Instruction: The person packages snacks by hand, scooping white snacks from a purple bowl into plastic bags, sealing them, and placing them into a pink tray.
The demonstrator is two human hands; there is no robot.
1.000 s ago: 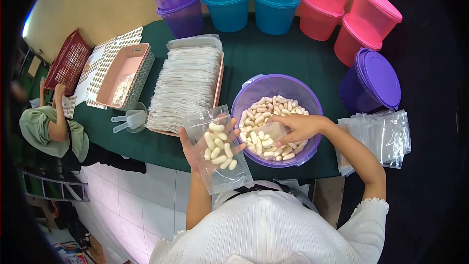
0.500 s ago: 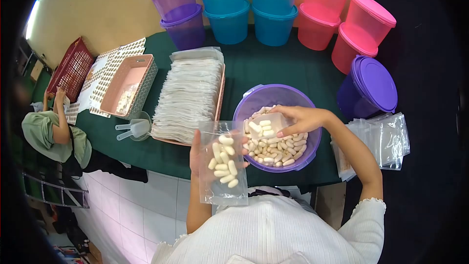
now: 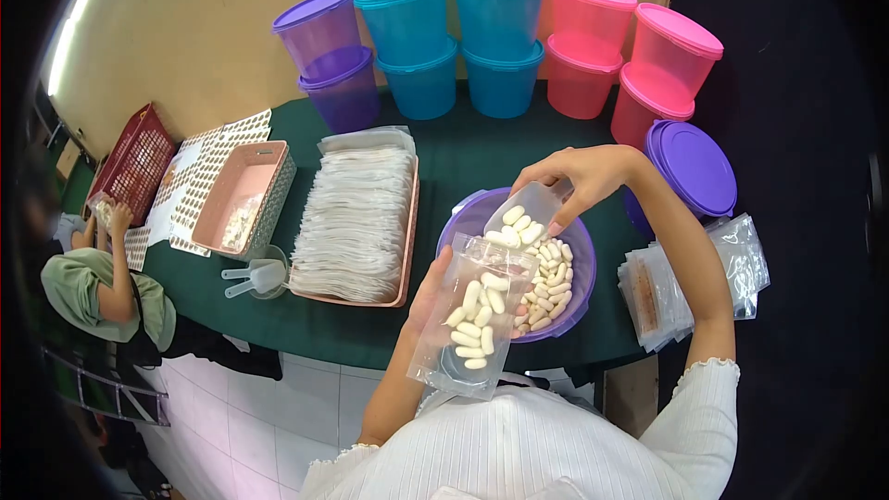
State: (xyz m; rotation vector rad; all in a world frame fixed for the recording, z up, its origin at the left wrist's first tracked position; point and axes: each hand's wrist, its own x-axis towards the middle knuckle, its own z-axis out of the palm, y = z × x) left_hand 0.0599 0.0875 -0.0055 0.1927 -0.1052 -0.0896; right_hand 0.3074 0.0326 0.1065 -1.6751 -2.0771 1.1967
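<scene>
Several pale, bean-shaped pieces (image 3: pixel 480 315) lie inside a clear pouch (image 3: pixel 443 347), which is tilted above the near edge of the desk (image 3: pixel 444 162), in front of the white top (image 3: pixel 528 435). The left hand (image 3: pixel 431 292) supports the pouch from behind, fingers showing faintly through the plastic. The scoop (image 3: pixel 544 194) has just come up and across to the pouch's upper end, more of the pieces resting in it; that puts its load right beside the opening, though whether its lip is inside cannot be told. The right hand (image 3: pixel 593 171) grips the scoop, thumb bent round the near side.

Beneath is the purple tub (image 3: pixel 582 282), holding many loose pieces. To its left stands a basket (image 3: pixel 408 250) tightly packed with white packets (image 3: pixel 356 213); beyond that, two spare scoops (image 3: pixel 259 276) lie beside a smaller basket (image 3: pixel 278 190). Flat plastic pouches (image 3: pixel 741 255) are spread to the right, near a lidded purple container (image 3: pixel 696 167). At far left, another person (image 3: pixel 106 282) handles something small by a red basket (image 3: pixel 139 153).
</scene>
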